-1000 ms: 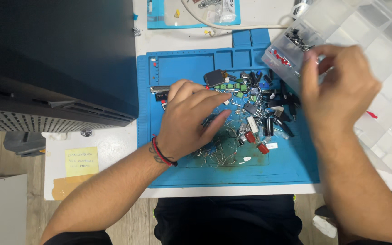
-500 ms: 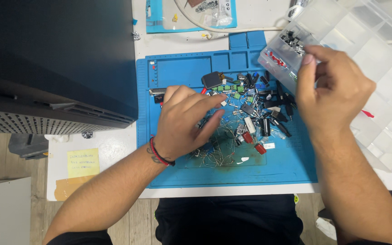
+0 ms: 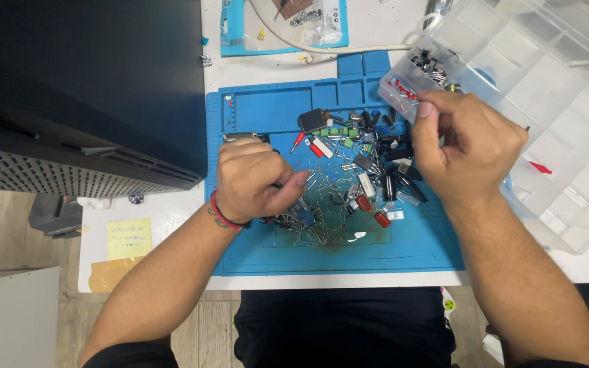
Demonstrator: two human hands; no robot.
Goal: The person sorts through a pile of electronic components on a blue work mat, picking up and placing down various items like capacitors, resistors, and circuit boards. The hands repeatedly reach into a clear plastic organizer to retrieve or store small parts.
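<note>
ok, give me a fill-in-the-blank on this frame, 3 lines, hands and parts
1. The pile of electronic components lies on a ____ work mat.
2. The left hand wears a ____ wristband.
3. The right hand is raised beside a clear plastic ____ box.

Missing words: blue; red; compartment

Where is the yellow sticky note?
In the head view, the yellow sticky note lies on the white table at the left, below the black case and left of the blue mat.
</note>
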